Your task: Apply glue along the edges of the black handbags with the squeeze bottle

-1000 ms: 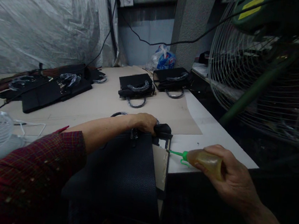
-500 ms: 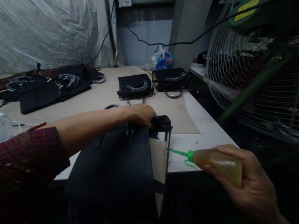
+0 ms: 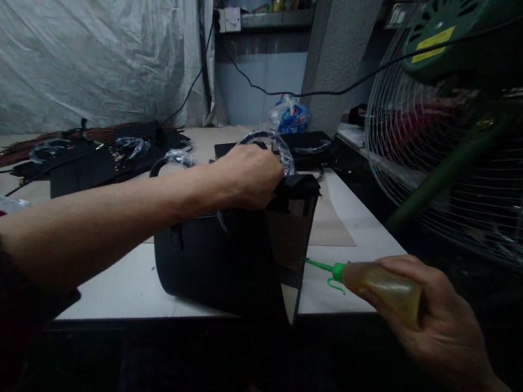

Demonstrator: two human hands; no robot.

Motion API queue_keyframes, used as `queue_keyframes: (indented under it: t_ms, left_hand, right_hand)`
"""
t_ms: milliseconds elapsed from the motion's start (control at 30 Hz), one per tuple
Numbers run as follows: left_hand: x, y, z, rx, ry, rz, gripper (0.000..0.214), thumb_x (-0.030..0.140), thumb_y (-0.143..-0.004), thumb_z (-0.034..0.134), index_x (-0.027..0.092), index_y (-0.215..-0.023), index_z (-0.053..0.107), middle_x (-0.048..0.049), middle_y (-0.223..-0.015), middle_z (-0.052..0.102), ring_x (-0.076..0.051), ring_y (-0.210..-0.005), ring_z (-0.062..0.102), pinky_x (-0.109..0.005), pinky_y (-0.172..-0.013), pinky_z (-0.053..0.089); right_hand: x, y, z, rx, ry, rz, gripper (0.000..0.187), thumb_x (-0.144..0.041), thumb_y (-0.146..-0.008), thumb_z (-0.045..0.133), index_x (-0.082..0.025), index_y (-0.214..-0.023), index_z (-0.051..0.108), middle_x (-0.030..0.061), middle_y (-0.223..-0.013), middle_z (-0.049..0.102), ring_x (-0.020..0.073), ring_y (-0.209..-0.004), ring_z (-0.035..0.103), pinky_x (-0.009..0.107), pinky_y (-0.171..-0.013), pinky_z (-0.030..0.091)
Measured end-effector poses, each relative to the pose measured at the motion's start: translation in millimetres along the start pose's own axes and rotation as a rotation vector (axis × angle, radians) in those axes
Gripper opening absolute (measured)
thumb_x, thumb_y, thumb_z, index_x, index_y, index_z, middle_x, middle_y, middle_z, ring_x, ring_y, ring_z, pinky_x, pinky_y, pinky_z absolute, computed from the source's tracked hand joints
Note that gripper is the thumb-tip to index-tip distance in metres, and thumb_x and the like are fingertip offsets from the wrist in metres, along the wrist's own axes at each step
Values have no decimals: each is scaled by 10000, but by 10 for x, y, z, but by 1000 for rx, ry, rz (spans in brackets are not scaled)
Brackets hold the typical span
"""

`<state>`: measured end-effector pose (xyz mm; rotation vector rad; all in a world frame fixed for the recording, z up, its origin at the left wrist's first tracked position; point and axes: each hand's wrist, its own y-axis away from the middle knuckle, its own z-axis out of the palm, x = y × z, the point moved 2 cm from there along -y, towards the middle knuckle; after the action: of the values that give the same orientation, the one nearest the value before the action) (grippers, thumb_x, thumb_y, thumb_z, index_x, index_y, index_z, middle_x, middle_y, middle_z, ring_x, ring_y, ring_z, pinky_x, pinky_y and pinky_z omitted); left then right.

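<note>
Left hand [image 3: 255, 174] clutches a black bag [image 3: 223, 268] — fingertips hidden; right hand [image 3: 430, 308] clasps a bottle [image 3: 384, 289] — nozzle tip [image 3: 309, 262] indistinct.

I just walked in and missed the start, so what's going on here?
A person has a black, leather-look bag at the near edge of a white tabletop. Their left hand grips it at the top, beside a curved handle wrapped in clear plastic. Their right hand holds a translucent amber squeeze bottle, its thin green nozzle pointed at the bag's side edge; whether the tip touches is hard to tell. More black bags lie farther back.
</note>
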<state>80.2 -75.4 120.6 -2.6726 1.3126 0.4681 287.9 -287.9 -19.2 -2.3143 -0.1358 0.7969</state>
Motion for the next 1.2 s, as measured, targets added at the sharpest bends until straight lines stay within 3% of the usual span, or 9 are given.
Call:
queue_keyframes:
  t_ms: [200,333,667,833,1033,1200]
  left_hand:
    - [279,210,229,-28,20,91,245,178,-840,570,120,-1005,741,-184,-877,760,-359,-882,753,-404,-712,577]
    - [280,232,254,7,31,81,251,173,-822,561,117,-1001,727,-199,-886,767,-382,-870,764,-420,-690,586]
    - [244,164,347,-7,50,15,270,216,-843,595,121,-1067,711,-193,-909,764,-394,-974,758,-430,-781,596]
    - [245,171,345,1,48,-7,260,246,-858,610,119,-1060,713,-196,-916,764,-402,-967,760,-443,-772,600]
    - [257,169,354,7,54,-7,281,232,-853,601,104,-1075,718,-207,-915,762,-401,-954,760,-443,-762,598]
    - [255,158,367,2,68,-22,309,241,-846,612,104,-1100,724,-209,-947,762,-402,-976,750,-458,-795,597]
  right_hand:
    - [90,22,37,-137,-81,-32,298,-409,-973,694,-343,-1239,577,53,-1077,692,304,-881,715,430,-693,603]
    - [106,72,83,-196,-131,-26,340,-350,-959,701,-330,-1269,564,50,-1093,685,275,-891,711,400,-724,603]
    - [-140,113,215,-298,-170,-93,191,-342,-1029,619,-275,-1201,570,24,-962,682,181,-743,692,268,-635,568]
    - [-165,133,212,-204,-107,-101,170,-370,-1042,613,-267,-1172,577,39,-969,691,192,-756,698,277,-650,574]
    - [-176,131,256,-240,-168,-90,185,-320,-1013,637,-271,-1186,593,26,-980,700,184,-763,706,266,-655,582]
    - [-176,110,260,-234,-182,-54,170,-395,-1017,651,-273,-1133,628,26,-954,729,198,-745,724,271,-621,586]
